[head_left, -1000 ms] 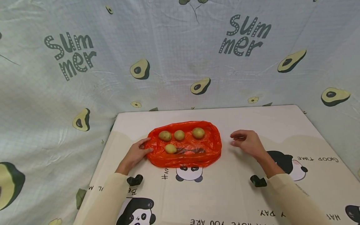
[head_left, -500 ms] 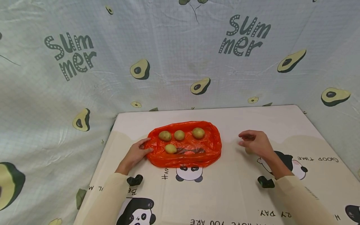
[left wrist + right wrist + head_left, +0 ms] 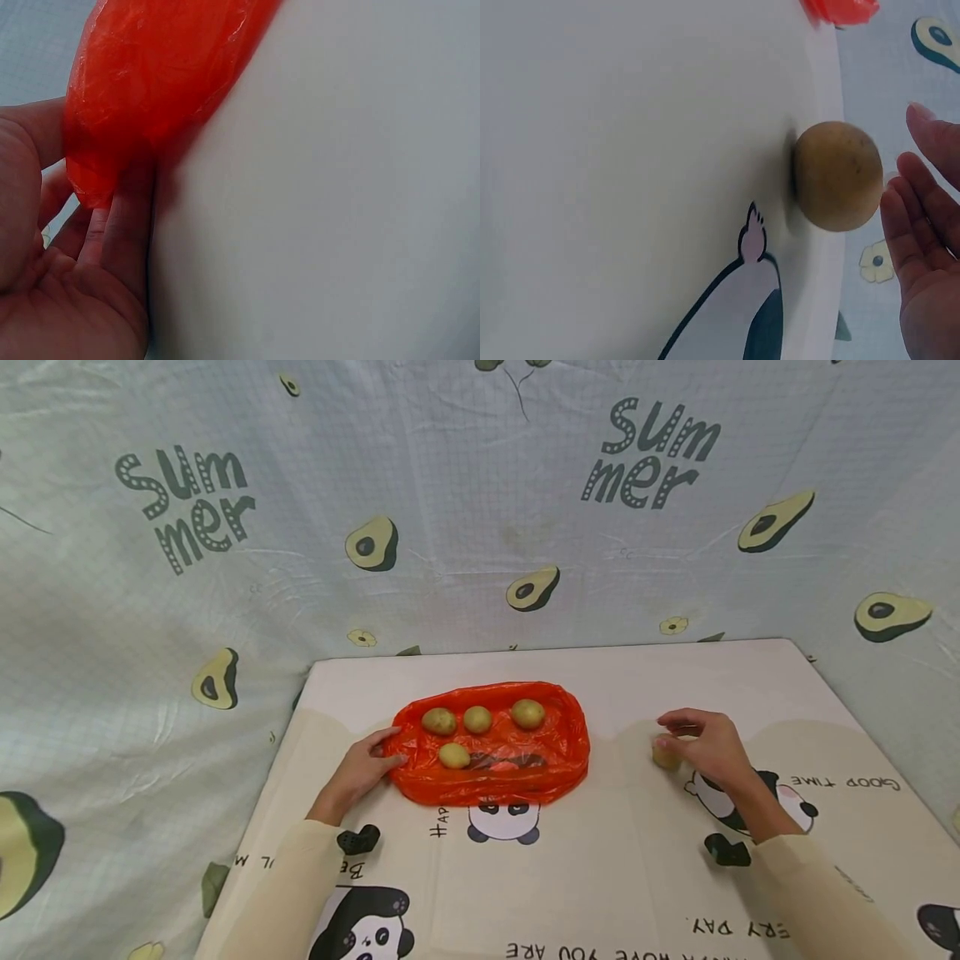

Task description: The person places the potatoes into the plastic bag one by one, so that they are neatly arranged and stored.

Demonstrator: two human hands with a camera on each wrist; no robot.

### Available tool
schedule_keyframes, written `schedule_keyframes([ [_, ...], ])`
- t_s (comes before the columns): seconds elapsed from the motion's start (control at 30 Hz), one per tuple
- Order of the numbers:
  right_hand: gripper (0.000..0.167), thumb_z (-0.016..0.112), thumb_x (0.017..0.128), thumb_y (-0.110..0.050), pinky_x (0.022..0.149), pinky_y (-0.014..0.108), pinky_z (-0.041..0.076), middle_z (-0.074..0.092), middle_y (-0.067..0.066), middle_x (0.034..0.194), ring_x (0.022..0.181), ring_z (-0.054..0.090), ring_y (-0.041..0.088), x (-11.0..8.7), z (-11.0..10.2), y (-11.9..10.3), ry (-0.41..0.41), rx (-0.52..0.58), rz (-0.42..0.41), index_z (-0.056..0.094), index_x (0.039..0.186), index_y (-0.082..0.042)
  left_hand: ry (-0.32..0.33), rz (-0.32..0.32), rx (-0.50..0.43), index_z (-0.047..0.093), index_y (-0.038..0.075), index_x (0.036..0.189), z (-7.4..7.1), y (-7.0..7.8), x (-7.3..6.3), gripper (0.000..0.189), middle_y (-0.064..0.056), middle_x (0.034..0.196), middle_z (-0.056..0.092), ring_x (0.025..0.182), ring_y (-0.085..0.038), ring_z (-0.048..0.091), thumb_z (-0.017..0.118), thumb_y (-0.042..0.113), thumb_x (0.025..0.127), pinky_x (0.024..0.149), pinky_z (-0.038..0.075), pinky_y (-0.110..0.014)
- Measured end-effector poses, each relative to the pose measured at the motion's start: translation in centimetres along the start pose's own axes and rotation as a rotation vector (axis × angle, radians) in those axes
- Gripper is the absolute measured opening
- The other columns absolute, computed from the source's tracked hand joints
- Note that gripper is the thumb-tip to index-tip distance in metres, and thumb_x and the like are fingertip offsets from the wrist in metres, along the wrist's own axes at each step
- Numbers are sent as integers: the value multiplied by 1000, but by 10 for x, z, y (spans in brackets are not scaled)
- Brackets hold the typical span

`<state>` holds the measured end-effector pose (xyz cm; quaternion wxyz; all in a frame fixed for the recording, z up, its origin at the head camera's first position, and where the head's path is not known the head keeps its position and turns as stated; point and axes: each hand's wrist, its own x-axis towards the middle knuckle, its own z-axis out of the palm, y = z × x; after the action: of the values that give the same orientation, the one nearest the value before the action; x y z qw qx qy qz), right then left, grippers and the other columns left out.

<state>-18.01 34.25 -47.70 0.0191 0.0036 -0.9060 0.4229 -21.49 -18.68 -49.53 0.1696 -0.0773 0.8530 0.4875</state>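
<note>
A red plastic bag (image 3: 420, 785) lies spread open on the table, its sides raised like a shallow basin. Several potatoes sit inside, among them a potato (image 3: 528, 714) at the far right and another potato (image 3: 453, 756) nearer the front. My left hand (image 3: 365, 770) grips the bag's left edge; in the left wrist view the thumb and fingers lie on opposite sides of the red plastic (image 3: 172, 67). To the right, a single potato (image 3: 838, 176) rests on the table. My right hand (image 3: 705, 747) hovers at this potato with relaxed fingers, fingertips close beside it.
The table (image 3: 570, 885) has a pale cover printed with pandas and lettering. A curtain (image 3: 450, 485) with avocado prints hangs behind it and along the sides. A dark wrist device (image 3: 727, 850) sits at the right wrist, another dark device (image 3: 358, 840) at the left.
My right hand has moved to the right, away from the bag, and the potato beneath it now shows. The left hand and the bag have stayed in place.
</note>
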Motion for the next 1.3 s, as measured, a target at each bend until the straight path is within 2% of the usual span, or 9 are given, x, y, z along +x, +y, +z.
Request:
schedule_keyframes([
  [0.13, 38, 80, 92, -17, 79, 17, 49, 71, 26, 125, 121, 63, 46, -3, -3, 5, 12, -14, 2, 71, 125, 1, 4, 4, 8, 41, 12, 160, 0, 0, 0, 63, -22, 167, 34, 149, -41, 41, 64, 17, 102, 119, 43, -52],
  [0.37, 46, 78, 94, -23, 91, 40, 53, 66, 28, 134, 128, 60, 49, -3, -6, 12, -39, -27, 61, 67, 131, 1, 6, 3, 5, 41, 13, 160, 2, -1, 1, 62, -22, 166, 35, 146, -40, 44, 64, 17, 102, 117, 45, -51],
  [0.43, 49, 79, 93, -25, 91, 39, 54, 65, 28, 135, 127, 61, 48, -3, -6, 14, -56, -31, 73, 66, 133, 1, 5, 5, 0, 41, 13, 160, 2, -1, 1, 62, -22, 166, 36, 144, -39, 45, 64, 16, 102, 116, 46, -51],
  [0.6, 56, 84, 89, -27, 84, 26, 52, 65, 29, 134, 123, 64, 47, -4, -5, 18, -83, -31, 83, 65, 133, 2, 2, 7, -1, 40, 13, 160, 3, -1, 0, 62, -22, 166, 36, 144, -39, 45, 63, 16, 103, 117, 45, -51],
  [0.67, 58, 85, 87, -26, 84, 26, 51, 65, 29, 134, 122, 64, 47, -5, -4, 18, -89, -29, 80, 65, 133, 3, 1, 6, -6, 40, 13, 160, 2, -1, -1, 62, -22, 166, 35, 145, -39, 44, 63, 16, 103, 118, 44, -52],
  [0.8, 61, 87, 85, -25, 92, 40, 56, 64, 30, 134, 121, 64, 48, -6, -2, 17, -92, -39, 74, 64, 132, 4, 0, 7, -15, 40, 12, 160, 2, -2, -1, 62, -22, 167, 34, 147, -40, 42, 63, 16, 103, 119, 43, -52],
  [0.9, 63, 88, 84, -27, 95, 50, 56, 64, 31, 134, 120, 64, 47, -7, 0, 18, -96, -62, 78, 64, 133, 5, 0, 8, -15, 40, 12, 160, 2, -3, -1, 62, -22, 166, 35, 146, -40, 43, 63, 16, 102, 118, 43, -52],
  [1.13, 61, 90, 81, -22, 82, 32, 53, 69, 30, 126, 110, 69, 43, -5, 3, 22, -78, -100, 50, 66, 130, 6, 2, 14, 5, 41, 13, 160, 1, -4, 0, 62, -22, 164, 39, 138, -37, 48, 64, 18, 102, 115, 48, -49],
  [1.3, 58, 89, 81, -17, 81, 32, 55, 70, 32, 124, 108, 71, 45, -3, 4, 22, -70, -125, 26, 67, 128, 9, 1, 17, 4, 41, 13, 160, 0, -4, 1, 62, -22, 165, 38, 141, -38, 46, 64, 17, 102, 117, 46, -51],
])
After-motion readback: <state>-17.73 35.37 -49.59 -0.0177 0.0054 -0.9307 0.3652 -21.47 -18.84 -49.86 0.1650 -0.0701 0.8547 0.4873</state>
